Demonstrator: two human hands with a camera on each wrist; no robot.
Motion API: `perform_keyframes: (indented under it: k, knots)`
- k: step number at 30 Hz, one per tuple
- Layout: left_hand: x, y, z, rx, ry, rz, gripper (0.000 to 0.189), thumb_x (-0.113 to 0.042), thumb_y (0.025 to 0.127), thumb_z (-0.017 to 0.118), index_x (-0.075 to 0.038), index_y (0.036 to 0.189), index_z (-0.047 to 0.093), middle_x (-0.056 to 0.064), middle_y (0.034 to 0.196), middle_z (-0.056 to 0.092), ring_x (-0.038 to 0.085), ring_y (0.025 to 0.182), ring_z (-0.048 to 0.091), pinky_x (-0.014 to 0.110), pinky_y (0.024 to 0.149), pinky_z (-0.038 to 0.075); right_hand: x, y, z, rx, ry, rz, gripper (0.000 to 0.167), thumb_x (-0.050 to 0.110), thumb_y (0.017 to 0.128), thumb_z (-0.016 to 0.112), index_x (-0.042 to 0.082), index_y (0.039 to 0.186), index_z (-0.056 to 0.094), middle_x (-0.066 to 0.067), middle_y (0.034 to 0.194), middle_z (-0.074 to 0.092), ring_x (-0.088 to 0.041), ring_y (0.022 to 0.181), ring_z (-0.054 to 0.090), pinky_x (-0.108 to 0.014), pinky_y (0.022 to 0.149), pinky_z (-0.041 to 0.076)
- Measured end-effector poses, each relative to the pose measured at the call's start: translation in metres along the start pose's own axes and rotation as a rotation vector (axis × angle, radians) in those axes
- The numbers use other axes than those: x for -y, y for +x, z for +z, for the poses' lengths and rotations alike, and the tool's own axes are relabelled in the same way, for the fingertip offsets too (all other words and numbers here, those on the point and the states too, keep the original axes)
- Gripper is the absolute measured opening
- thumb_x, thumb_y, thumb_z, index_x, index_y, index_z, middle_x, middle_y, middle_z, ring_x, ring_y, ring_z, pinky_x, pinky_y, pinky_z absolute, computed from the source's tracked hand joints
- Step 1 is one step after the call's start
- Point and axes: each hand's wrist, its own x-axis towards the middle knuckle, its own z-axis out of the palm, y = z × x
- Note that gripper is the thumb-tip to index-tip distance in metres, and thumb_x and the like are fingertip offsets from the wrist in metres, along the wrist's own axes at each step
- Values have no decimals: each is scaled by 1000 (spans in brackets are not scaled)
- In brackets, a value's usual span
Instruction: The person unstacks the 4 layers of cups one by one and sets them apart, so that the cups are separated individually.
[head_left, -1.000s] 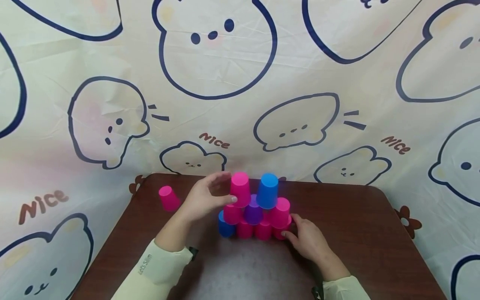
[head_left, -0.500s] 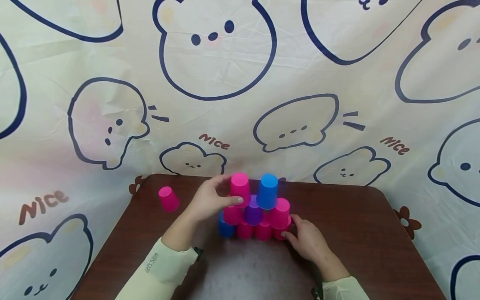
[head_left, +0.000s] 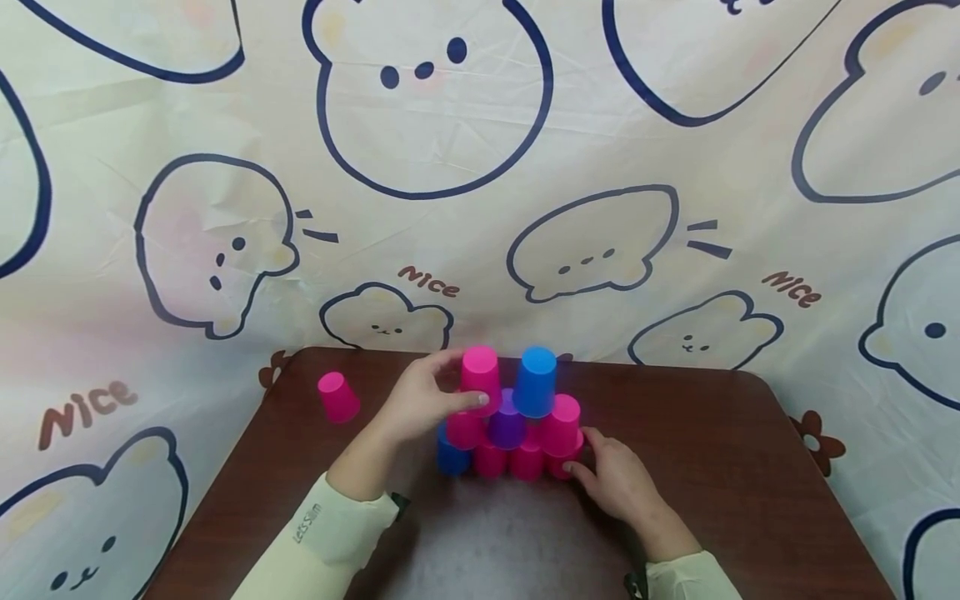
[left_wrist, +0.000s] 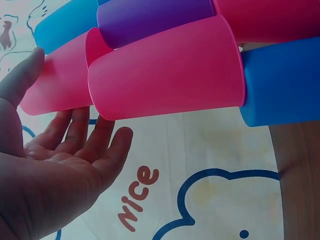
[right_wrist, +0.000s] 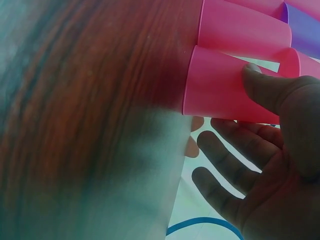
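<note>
Upside-down cups form a stacked wall in the head view. My left hand (head_left: 420, 402) holds the pink cup (head_left: 481, 375) at the top left, thumb on its near side and fingers behind. That cup (left_wrist: 62, 80) rests on the rim end of another pink cup (left_wrist: 165, 70) in the left wrist view. Beside it on top stands a blue cup (head_left: 536, 383). A purple cup (head_left: 507, 423) sits between two pink cups in the middle row. Low on the right, my right hand (head_left: 618, 477) grips the bottom-row end pink cup (right_wrist: 225, 87) between thumb and fingers.
One loose pink cup (head_left: 338, 397) stands, slightly tilted in view, at the left of the brown table (head_left: 720, 483). A blue cup (head_left: 453, 454) ends the bottom row on the left. A patterned cloth (head_left: 480, 250) hangs behind the table.
My left hand has shifted slightly right, its thumb now farther across the top-left pink cup. The cups and my right hand stay almost where they were.
</note>
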Motion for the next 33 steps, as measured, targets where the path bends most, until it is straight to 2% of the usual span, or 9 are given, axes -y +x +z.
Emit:
perform_keyframes:
  k: [11, 33]
  knots:
    - [-1, -2, -4, -17, 8, -20, 76, -29, 76, 95, -27, 144, 60, -5, 131, 66, 24, 118, 63, 45, 90, 61, 0, 1, 0, 1, -1, -3, 66, 38, 91, 81, 11, 145, 54, -10, 128, 68, -32, 117, 66, -57, 98, 55]
    - [1, -5, -22, -46, 27, -11, 78, -32, 76, 93, -22, 146, 59, -1, 138, 63, 27, 125, 59, 49, 94, 59, 0, 1, 1, 4, -6, 0, 68, 37, 89, 82, 12, 146, 53, -10, 128, 68, -31, 115, 67, -56, 96, 56]
